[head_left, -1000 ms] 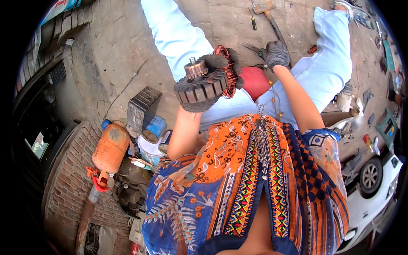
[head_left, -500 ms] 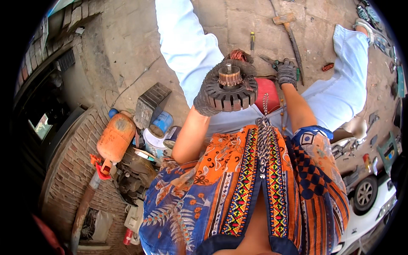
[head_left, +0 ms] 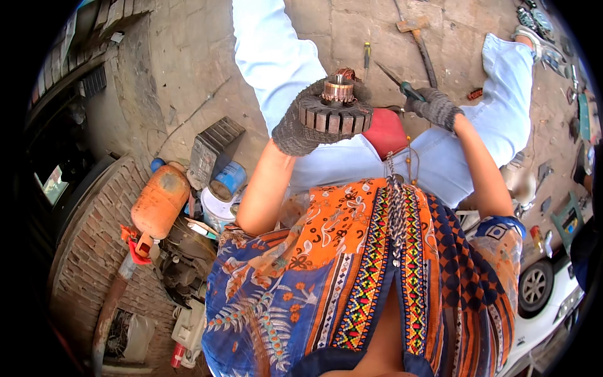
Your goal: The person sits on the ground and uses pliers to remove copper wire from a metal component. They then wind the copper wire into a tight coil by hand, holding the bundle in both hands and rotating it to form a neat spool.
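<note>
My left hand (head_left: 294, 129), in a dark knitted glove, is closed around a motor armature (head_left: 336, 119). Its slotted dark core faces up, with the ribbed copper commutator (head_left: 338, 92) and shaft on top. Copper wire (head_left: 347, 73) shows at the far side. My right hand (head_left: 438, 108), gloved the same way, is closed on a tool with a dark green handle (head_left: 411, 92) and a narrow pointed blade (head_left: 387, 72). The blade points away to the far left, apart from the armature; the exact kind of tool is unclear. Between my thighs is a red surface (head_left: 384, 132).
A screwdriver (head_left: 367, 55) and a hammer (head_left: 419, 41) lie on the paved floor ahead. At left are a metal box (head_left: 213, 147), a blue can (head_left: 229, 179) and an orange tank (head_left: 160, 200). A white car (head_left: 553, 301) stands at right.
My right hand has lifted the green-handled tool off the floor and come nearer me. My left hand has drawn slightly left with the armature, whose top has tipped a little.
</note>
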The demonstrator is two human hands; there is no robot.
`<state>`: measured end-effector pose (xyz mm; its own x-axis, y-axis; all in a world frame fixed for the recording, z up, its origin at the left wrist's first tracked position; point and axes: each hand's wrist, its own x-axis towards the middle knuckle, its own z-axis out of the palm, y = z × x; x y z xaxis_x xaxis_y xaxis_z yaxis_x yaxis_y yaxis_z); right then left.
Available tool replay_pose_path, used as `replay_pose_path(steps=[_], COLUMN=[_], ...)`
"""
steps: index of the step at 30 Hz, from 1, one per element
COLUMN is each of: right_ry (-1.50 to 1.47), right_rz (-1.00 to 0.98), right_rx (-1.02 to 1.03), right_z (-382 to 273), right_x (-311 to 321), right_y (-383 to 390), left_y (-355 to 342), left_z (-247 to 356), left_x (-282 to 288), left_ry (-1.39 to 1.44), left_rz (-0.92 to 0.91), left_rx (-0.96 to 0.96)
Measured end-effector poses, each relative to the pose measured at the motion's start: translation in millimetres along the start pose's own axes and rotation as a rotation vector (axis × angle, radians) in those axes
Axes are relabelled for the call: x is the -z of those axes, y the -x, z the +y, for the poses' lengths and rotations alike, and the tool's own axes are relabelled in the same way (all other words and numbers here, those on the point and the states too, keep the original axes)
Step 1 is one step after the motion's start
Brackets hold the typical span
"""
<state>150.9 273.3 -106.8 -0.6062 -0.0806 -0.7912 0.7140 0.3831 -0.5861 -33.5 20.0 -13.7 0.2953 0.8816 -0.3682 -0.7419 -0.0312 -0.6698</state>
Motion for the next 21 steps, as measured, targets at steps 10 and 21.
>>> replay_pose_path(steps=[10, 21], right_ry=[-0.393, -0.37], right_rz=[-0.477, -0.545], right_rx=[0.365, 0.265], right_z=[-83.2, -96.0], right_x=[59.5, 49.7], right_y=[136.9, 148.4], left_y=[-20.4, -27.8], left_z=[11.2, 25.4], left_x=[-5.8, -14.9], left_ry=[1.058, 0.816], left_rz=[0.206, 0.476], left_rx=[1.054, 0.914])
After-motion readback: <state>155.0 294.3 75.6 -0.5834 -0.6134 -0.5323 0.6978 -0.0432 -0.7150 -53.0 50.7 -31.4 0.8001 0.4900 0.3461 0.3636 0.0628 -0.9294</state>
